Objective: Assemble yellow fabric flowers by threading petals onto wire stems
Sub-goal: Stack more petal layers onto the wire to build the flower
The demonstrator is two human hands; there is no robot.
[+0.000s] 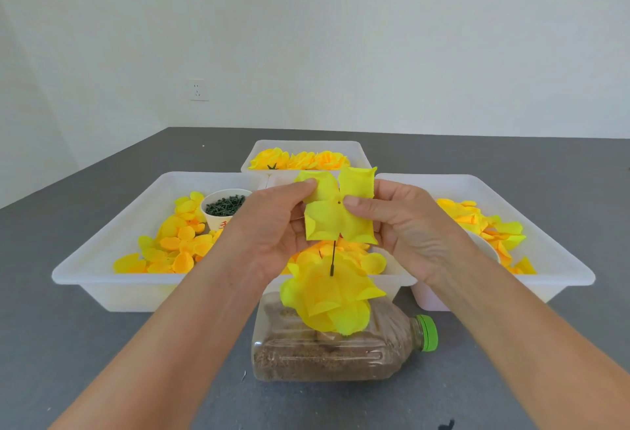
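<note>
A flat four-lobed yellow fabric petal piece [335,211] is held up between both hands, with a small hole at its middle. My left hand [272,235] pinches its upper left lobe. My right hand [399,225] pinches it beside the hole. Below it a thin dark wire stem [332,259] rises from a partly built yellow flower [329,296], which stands on a sand-filled plastic bottle [341,351] lying on its side. The stem's top runs behind the petal piece.
Several white trays lie on the grey table: a left tray [112,242] with yellow-orange petals and a cup of dark green pieces [223,206], a right tray [559,259] with petals, a back tray [306,146] with finished flowers.
</note>
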